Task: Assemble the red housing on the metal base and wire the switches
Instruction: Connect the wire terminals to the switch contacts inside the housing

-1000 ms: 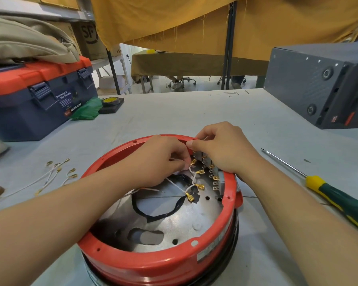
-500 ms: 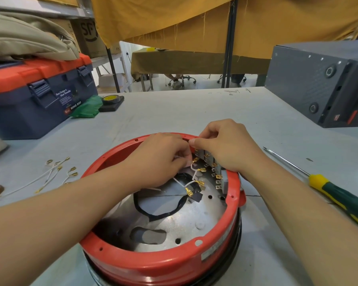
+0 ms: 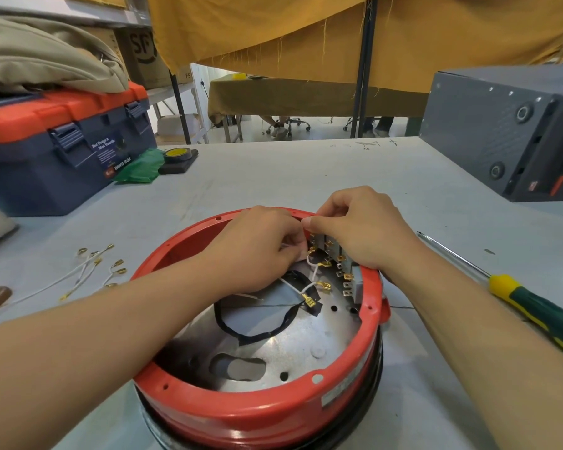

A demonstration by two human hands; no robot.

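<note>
Wiring underway: housing (image 3: 257,414) sits on base (image 3: 306,349). Left hand (image 3: 257,251) pinches a wire (image 3: 314,271); right hand (image 3: 361,228) grips the switches (image 3: 332,254). Spare wires (image 3: 88,271) wait on the surface (image 3: 273,177).

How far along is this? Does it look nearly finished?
Partway, I'd say. The red housing already sits on the metal base. Both hands, left hand and right hand, are working a white wire at the switches. Still left, it seems: two brass connectors hang loose inside, and spare wires lie on the table.
</note>
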